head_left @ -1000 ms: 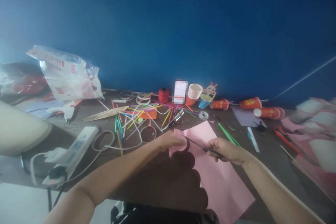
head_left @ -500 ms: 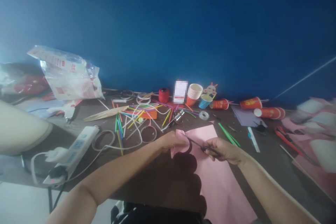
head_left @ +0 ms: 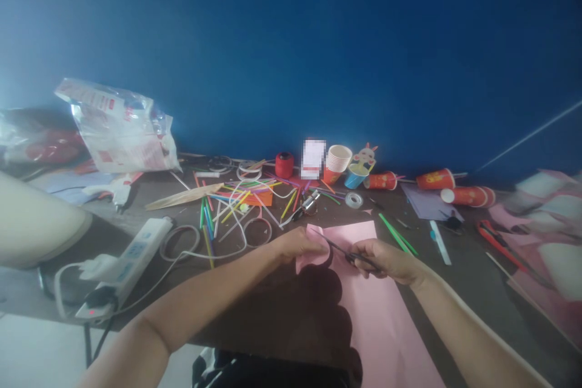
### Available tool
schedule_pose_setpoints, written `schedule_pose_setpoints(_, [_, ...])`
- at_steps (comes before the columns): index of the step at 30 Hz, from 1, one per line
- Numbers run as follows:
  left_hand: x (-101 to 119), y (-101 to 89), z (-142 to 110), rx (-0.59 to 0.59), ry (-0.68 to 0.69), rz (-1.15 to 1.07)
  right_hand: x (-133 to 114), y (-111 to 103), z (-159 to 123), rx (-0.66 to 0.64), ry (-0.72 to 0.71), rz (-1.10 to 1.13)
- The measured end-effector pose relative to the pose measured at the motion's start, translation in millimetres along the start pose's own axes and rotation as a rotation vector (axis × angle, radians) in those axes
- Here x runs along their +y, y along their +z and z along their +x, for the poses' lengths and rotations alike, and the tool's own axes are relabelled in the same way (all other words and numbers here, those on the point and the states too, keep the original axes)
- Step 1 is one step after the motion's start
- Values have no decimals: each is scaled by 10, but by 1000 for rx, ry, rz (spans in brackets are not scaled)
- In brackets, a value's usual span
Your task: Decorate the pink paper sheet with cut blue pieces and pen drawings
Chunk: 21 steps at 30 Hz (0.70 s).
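Observation:
My left hand [head_left: 297, 244] is closed, pinching the left edge of a pink paper sheet [head_left: 382, 315] that lies on the dark table [head_left: 273, 309]. My right hand [head_left: 386, 260] grips a pair of dark scissors [head_left: 339, 250] whose blades point left into the paper, close to my left fingers. The sheet's left edge is cut in a scalloped outline.
Coloured sticks [head_left: 236, 197], white cable loops, a red thread spool [head_left: 284, 165], paper cups [head_left: 339, 160], a tape roll [head_left: 353, 199], a white power strip [head_left: 122, 260], a plastic bag [head_left: 120, 127], red cups [head_left: 454, 188] and more pink paper [head_left: 545, 242] crowd the table below a blue wall.
The pink sheet has turned a little clockwise under my hands, and my right hand with the scissors has shifted slightly left toward my left hand.

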<state>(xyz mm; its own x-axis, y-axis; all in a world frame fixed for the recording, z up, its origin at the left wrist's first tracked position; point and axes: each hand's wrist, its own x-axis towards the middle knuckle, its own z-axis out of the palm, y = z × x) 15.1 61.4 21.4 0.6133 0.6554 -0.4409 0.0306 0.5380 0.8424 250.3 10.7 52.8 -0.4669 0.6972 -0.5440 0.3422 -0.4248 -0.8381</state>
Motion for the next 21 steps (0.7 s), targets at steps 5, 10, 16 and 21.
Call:
schedule_pose_setpoints(5, [-10, -16, 19, -7, -3, 61, 15, -4, 6, -3, 4, 3])
schedule_pose_setpoints(10, [-19, -27, 28, -11, 11, 96, 1, 12, -1, -13, -6, 44])
schedule_pose_setpoints(16, [-1, -22, 26, -9, 20, 121, -3, 6, -4, 7, 5, 44])
schedule_pose_setpoints(21, [19, -15, 26, -11, 4, 130, 9, -16, -17, 23, 8, 33])
